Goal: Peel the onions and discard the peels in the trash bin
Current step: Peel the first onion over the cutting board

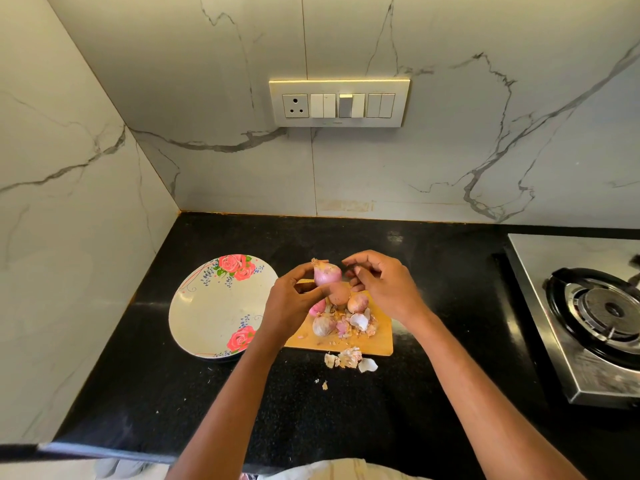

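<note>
My left hand [292, 303] holds a pink, partly peeled onion [326, 272] up above the wooden cutting board [379, 341], fingers curled round it. My right hand [382, 287] hovers just right of the onion with its fingers curled, the fingertips close to the onion's top; whether it pinches a strip of skin I cannot tell. Several more onions [357, 302] lie on the board among loose papery peels [360, 322]. A small heap of peels [349, 358] sits on the black counter just in front of the board. No trash bin is in view.
A white plate with a rose pattern [207, 313] lies left of the board. A steel gas stove [588, 317] stands at the right edge. The counter [173, 393] ends in a marble-tiled corner, with a switch panel [339, 102] on the back wall.
</note>
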{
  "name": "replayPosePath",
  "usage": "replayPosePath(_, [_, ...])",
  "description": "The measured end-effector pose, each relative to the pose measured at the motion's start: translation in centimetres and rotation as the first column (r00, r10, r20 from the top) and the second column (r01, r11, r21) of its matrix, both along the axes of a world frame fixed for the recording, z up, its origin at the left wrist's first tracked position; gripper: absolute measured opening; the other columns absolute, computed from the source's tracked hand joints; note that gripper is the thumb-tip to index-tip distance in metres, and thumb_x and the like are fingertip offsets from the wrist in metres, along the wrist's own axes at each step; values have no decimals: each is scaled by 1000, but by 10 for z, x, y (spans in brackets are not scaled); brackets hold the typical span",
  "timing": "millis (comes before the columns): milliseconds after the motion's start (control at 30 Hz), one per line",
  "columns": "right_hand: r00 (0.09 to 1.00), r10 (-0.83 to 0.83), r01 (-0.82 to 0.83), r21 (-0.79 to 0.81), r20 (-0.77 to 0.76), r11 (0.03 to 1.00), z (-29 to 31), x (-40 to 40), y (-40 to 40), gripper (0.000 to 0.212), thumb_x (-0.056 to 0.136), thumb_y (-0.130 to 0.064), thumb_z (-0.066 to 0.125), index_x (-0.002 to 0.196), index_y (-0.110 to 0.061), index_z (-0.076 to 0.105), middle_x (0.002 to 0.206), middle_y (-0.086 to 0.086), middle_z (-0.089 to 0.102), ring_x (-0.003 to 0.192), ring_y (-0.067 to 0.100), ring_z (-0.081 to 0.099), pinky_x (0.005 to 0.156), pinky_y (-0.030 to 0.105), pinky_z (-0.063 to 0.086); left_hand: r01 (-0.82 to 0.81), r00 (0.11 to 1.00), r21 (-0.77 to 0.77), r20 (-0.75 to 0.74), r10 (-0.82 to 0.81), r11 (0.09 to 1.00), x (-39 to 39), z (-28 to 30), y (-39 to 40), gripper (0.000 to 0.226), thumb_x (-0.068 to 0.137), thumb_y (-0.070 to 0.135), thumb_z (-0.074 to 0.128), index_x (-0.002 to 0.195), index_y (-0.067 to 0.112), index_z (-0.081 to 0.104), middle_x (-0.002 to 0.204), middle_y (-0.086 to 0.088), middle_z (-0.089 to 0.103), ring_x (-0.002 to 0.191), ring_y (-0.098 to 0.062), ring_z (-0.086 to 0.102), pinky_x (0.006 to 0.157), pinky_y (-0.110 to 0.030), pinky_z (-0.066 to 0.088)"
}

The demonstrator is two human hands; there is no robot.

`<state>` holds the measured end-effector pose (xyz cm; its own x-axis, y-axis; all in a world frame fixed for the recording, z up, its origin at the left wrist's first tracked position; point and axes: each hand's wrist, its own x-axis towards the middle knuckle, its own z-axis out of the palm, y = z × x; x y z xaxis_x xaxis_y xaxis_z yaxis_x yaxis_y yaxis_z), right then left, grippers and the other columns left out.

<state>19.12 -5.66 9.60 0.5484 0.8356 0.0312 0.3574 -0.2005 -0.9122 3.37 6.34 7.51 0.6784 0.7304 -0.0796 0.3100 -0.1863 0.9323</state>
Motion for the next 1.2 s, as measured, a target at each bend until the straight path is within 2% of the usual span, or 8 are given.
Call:
replayPosePath(167, [997,65,-63,-56,30,996,-4,1,-1,35,97,-2,62,115,-31,70,119,-15,69,112,-2,63,96,16,51,-67,997,-52,29,68,996,-4,-2,0,57,82,31,82,135,25,59,124,6,67,108,-7,64,88,-19,53])
replayPosePath(267, [999,30,-29,-32,25,999,-1,0,0,20,99,-16,64,113,-29,71,109,-15,73,102,-4,67,91,17,53,-70,997,-59,36,72,996,-7,-2,0,59,80,31,83,134,28,59,125,5,67,109,-11,65,90,-25,57])
replayPosePath(367, [997,52,-50,-29,52,998,-1,-1,2,32,98,-4,60,115,-31,70,115,-16,71,105,-5,66,91,17,54,-64,996,-59,50,67,996,-6,-2,0,60,79,33,84,133,31,59,129,3,66,112,-13,65,94,-29,57])
replayPosePath(533, [999,26,-24,77,-30,997,5,-5,10,27,91,-22,75,118,-25,69,111,-16,72,103,-3,67,88,17,55,-22,997,-102,77,29,995,-6,2,-2,54,81,25,84,126,41,59,134,3,60,113,-16,67,90,-25,58])
replayPosePath(733, [996,-26,35,118,-80,992,1,-8,13,25,87,-21,79,110,-24,68,100,-12,75,97,1,70,83,15,54,26,997,-44,77,-22,999,-3,3,-4,56,80,22,85,129,34,61,131,3,59,108,-14,68,88,-21,58])
replayPosePath(933, [997,-65,68,95,-36,993,-5,-11,13,14,94,-18,71,106,-25,69,103,-15,73,99,-3,67,84,19,55,59,995,-27,85,-57,998,-3,2,-7,61,79,28,84,135,26,61,128,6,66,111,-12,68,93,-24,58])
replayPosePath(1033, [993,-96,104,103,-74,989,-7,-10,10,17,101,-19,60,114,-26,70,108,-19,70,103,-5,64,82,19,54,62,995,-16,74,-60,998,-1,0,-9,59,81,24,84,135,27,61,128,6,66,111,-11,67,90,-18,56])
replayPosePath(1200, [999,37,-39,37,36,999,-5,-6,7,23,97,-32,66,119,-30,72,113,-20,71,106,-4,64,85,13,52,43,996,11,75,-44,999,-3,2,-5,58,81,24,84,133,29,58,126,10,64,110,-9,66,88,-15,55])
